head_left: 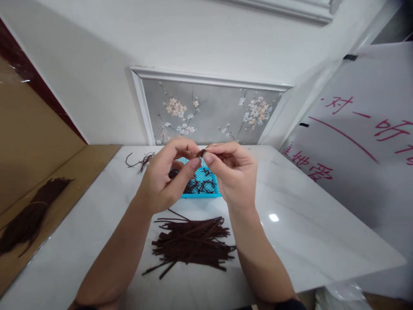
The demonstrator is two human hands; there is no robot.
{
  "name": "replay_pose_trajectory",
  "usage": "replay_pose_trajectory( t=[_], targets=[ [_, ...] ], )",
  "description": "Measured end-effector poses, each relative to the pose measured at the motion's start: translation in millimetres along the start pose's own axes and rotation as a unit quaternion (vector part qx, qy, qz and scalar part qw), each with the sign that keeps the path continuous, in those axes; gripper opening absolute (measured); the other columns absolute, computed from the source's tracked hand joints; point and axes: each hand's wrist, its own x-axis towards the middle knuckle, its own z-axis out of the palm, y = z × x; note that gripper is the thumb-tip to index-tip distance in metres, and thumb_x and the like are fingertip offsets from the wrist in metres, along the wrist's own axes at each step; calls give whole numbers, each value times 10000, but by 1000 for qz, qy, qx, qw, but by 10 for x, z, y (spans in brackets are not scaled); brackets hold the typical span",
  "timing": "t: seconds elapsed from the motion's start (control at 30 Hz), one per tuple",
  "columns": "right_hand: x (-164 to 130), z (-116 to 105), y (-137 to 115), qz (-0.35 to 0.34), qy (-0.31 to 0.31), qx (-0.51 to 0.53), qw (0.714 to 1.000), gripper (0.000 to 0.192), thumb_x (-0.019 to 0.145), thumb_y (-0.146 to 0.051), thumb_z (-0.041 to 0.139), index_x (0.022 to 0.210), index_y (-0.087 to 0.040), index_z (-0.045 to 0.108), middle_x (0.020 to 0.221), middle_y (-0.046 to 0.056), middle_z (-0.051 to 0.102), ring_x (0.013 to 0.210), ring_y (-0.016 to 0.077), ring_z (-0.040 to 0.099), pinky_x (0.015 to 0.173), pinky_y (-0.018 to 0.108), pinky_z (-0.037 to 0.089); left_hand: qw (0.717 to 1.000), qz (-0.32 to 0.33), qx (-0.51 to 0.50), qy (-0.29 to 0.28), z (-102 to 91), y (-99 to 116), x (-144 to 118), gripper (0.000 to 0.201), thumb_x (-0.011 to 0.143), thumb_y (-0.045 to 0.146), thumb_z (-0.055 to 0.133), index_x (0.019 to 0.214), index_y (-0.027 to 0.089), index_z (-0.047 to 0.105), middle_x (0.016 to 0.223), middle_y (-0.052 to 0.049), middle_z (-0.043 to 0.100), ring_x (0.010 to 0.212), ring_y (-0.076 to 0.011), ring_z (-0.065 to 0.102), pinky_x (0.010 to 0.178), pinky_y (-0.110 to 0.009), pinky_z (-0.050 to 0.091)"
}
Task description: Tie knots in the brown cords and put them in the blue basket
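My left hand (166,174) and my right hand (230,170) meet above the white table (306,224), fingertips pinched together on one short dark brown strip (201,152). Below my wrists lies a loose pile of dark brown strips (193,245). Behind my hands sits a small blue mesh basket (206,183) with several knotted brown pieces in it, partly hidden by my fingers.
A few stray brown strips (142,161) lie at the table's far left. A large bundle of brown strips (29,215) rests on the wooden surface at left. A white sheet with red writing (361,133) leans at right. A floral panel (209,114) stands behind.
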Motion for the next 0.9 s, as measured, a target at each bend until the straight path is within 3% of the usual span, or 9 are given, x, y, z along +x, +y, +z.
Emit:
replay_pose_trajectory(
  t=[0.1, 0.2, 0.43, 0.7, 0.9],
  targets=[
    [11, -2, 20, 17, -10, 31, 999, 103, 723, -247, 817, 788, -268, 739, 777, -29, 752, 706, 129, 688, 655, 283, 587, 995, 88, 43, 30, 5, -82, 14, 139, 915, 201, 609, 1052, 225, 605, 936, -29, 615, 811, -113, 614, 562, -177, 542],
    [16, 4, 23, 39, -16, 55, 998, 111, 711, -252, 830, 778, -276, 744, 776, -36, 756, 704, 122, 685, 658, 276, 583, 987, 127, 61, 83, 23, -139, 37, 156, 900, 191, 637, 1049, 232, 621, 958, -31, 634, 864, -122, 628, 589, -186, 552],
    [22, -2, 39, 68, -8, 66, 995, 118, 691, -273, 848, 763, -284, 755, 749, -41, 748, 682, 110, 665, 661, 267, 558, 982, 118, 13, 149, 77, -170, 49, 333, 834, 192, 745, 1113, 255, 574, 981, -10, 680, 880, -156, 730, 643, -233, 613],
    [13, 15, 38, 44, -12, 60, 997, 99, 720, -236, 821, 780, -284, 758, 786, -36, 763, 738, 115, 689, 686, 265, 571, 972, 156, 51, 170, 59, -143, 58, 349, 792, 126, 773, 1063, 250, 593, 806, 36, 741, 844, -194, 749, 773, -381, 634],
    [19, -22, -21, 14, -9, -14, 1000, 86, 726, -213, 809, 785, -262, 769, 776, -19, 762, 699, 124, 681, 628, 271, 569, 973, 124, 89, 174, 23, -156, 45, 311, 794, 194, 785, 1041, 265, 609, 748, 46, 731, 807, -193, 740, 797, -414, 616]
  ],
)
